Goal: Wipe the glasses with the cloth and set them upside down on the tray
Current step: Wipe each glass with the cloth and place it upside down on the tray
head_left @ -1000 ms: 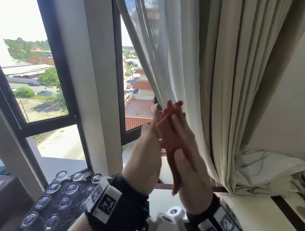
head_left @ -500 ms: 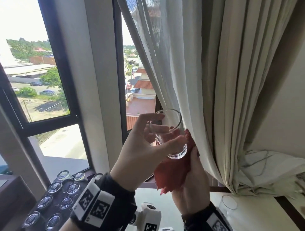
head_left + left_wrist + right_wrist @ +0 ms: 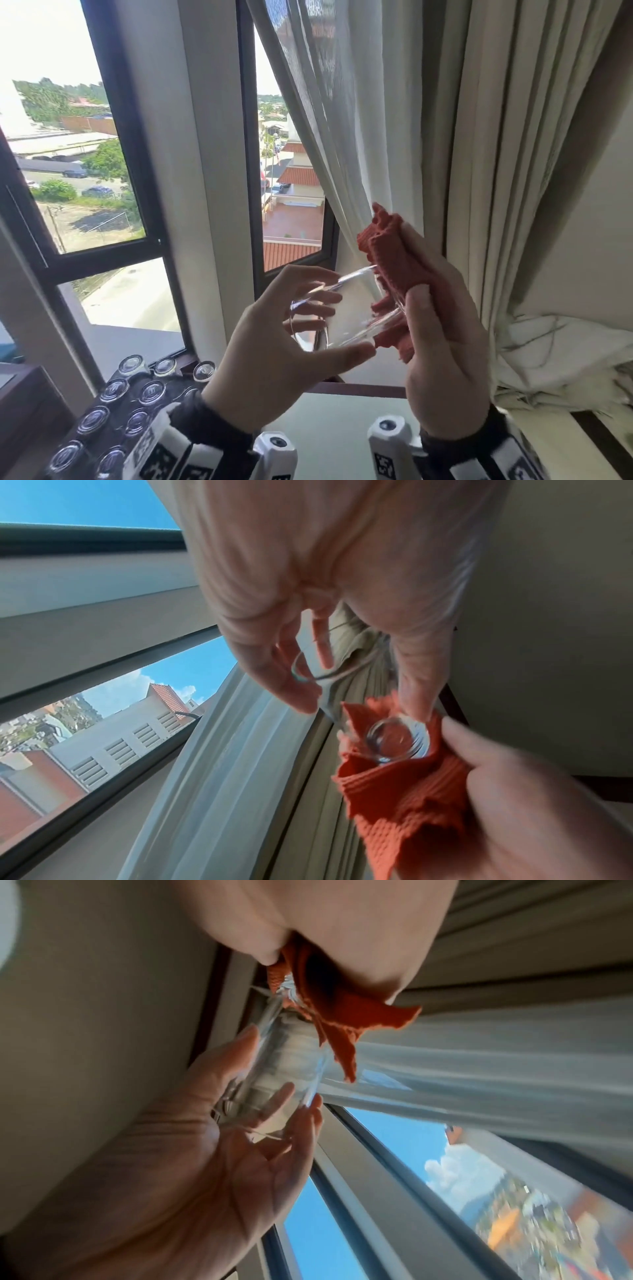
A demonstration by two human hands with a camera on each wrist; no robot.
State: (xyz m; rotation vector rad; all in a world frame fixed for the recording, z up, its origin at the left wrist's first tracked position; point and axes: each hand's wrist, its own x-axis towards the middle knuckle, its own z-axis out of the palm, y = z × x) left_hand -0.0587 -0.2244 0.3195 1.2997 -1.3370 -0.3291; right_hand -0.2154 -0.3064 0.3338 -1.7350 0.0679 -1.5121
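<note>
A clear glass (image 3: 359,305) lies on its side in mid-air in front of the window. My left hand (image 3: 340,313) grips it round the rim end, with thumb below and fingers above. My right hand (image 3: 424,284) holds a red cloth (image 3: 400,263) bunched against the glass's base. In the left wrist view the thick base (image 3: 394,741) sits in the folds of the cloth (image 3: 404,799). The right wrist view shows the glass (image 3: 284,1066) between cloth (image 3: 342,1010) and left hand's fingers (image 3: 301,1123). A dark tray (image 3: 171,387) at lower left carries several upside-down glasses (image 3: 116,389).
A sheer white curtain (image 3: 342,137) and a heavier beige curtain (image 3: 496,171) hang just behind and to the right of my hands. The window frame (image 3: 250,171) stands behind them. A glass-topped table (image 3: 335,428) lies below, with bunched curtain fabric (image 3: 555,359) at its right.
The glass has gone from rim up to lying on its side. My right hand has risen with the cloth from under the glass to cover its base.
</note>
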